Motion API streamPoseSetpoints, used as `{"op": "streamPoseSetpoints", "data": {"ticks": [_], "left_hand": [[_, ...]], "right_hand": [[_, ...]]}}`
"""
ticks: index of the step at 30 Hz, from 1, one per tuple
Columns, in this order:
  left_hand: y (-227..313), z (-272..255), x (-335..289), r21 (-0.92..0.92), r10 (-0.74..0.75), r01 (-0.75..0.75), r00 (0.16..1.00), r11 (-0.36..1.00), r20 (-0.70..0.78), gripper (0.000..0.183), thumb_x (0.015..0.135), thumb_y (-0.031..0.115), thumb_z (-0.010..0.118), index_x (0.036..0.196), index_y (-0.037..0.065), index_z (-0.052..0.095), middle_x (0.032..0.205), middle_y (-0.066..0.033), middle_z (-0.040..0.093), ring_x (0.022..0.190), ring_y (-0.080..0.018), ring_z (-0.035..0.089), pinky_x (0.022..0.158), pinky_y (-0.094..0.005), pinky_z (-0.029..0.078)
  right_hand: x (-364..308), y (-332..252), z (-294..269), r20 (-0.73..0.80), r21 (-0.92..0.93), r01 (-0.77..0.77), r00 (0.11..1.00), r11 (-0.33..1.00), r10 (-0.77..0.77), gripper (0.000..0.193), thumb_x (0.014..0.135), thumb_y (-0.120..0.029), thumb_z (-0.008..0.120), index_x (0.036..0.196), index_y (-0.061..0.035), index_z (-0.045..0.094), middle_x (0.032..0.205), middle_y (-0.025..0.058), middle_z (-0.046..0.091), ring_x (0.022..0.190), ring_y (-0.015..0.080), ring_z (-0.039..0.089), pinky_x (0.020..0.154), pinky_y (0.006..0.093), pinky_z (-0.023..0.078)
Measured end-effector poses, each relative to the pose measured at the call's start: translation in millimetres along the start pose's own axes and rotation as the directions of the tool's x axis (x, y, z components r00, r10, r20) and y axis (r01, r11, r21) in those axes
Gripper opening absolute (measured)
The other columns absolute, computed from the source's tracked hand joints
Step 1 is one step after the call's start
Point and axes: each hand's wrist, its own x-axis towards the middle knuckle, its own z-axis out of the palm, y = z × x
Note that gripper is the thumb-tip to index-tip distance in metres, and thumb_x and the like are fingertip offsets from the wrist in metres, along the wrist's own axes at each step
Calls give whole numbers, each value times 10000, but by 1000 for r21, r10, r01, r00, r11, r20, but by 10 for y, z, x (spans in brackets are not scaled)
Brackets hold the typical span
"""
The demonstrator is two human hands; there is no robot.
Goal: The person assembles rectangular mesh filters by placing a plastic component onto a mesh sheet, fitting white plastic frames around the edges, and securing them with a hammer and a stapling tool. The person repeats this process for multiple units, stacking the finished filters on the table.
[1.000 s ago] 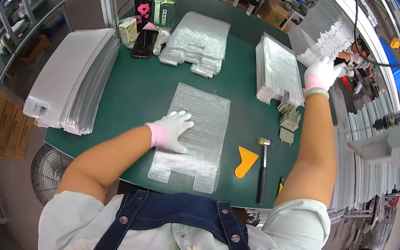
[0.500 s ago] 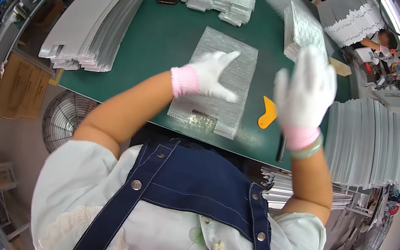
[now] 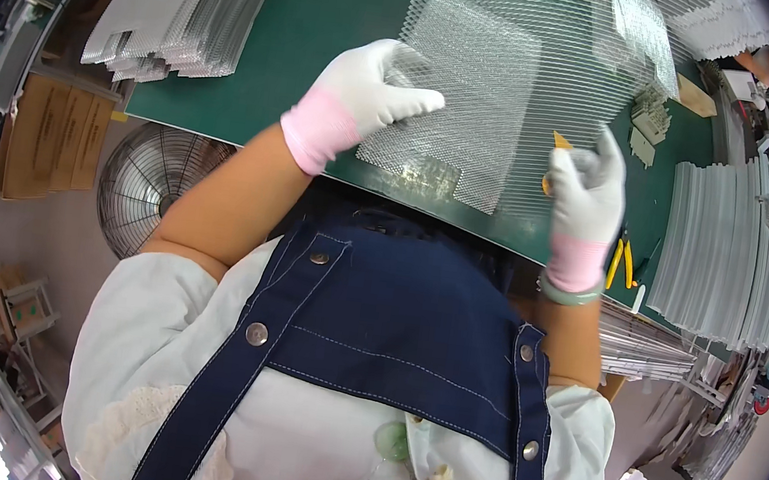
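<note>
A large see-through bubble wrap sheet [image 3: 558,79] with ridged rows hangs tilted over the table. My left hand [image 3: 354,97], white-gloved with a pink cuff, is at its left edge, fingertips behind and thumb in front. At the sheet's lower right is my right hand [image 3: 590,193], gloved alike, fingers bent around the edge. Below it lies a smaller bubble-film piece [image 3: 431,174] with a notch in its near edge, seen partly through the sheet. An orange scraper [image 3: 561,141] shows beside my right thumb, partly hidden.
Tall stacks of film sheets [image 3: 159,1] and of pale sheets [image 3: 720,248] stand left and right on the green table [image 3: 312,10]. Yellow-handled pliers [image 3: 627,260] lie near the right front edge, small pale pieces [image 3: 648,124] farther back. A fan [image 3: 156,188] stands below; a person works at upper right.
The large clear sheet has come between my hands over the notched piece. My right hand has moved lower and its fingers have bent. The whole view has shifted.
</note>
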Motion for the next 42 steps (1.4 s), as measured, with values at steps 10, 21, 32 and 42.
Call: {"op": "streamPoseSetpoints", "data": {"ticks": [10,21,32,42], "left_hand": [[-715,284,156,599,-34,112,989,793,-141,892,822,495,749,1444,-49,410,1040,-239,680,982,-354,675,883,-421,533],[-787,295,303,716,-112,155,988,681,-107,617,914,503,642,1214,-14,492,1008,-253,695,957,-411,681,813,-474,550],[-737,198,327,697,-179,141,984,703,-18,638,874,506,697,1186,-22,521,1019,-225,698,990,-381,678,853,-458,542],[-623,366,192,839,-1,61,997,541,-72,508,874,431,718,1124,27,539,1008,-173,634,923,-357,666,775,-447,561]], "right_hand": [[99,961,437,31,-578,6,999,816,14,840,842,-390,770,1424,107,423,1085,263,688,987,379,685,867,419,536],[270,867,476,129,-746,3,982,666,141,877,866,-478,708,1438,110,398,1092,317,675,1056,428,658,907,457,524],[319,917,443,132,-743,-16,977,669,170,889,846,-507,728,1443,74,417,1136,275,679,1082,404,656,914,455,524],[90,914,546,223,-823,277,961,495,-165,374,910,-373,683,1060,-40,604,919,167,661,865,372,662,739,452,541]]}}
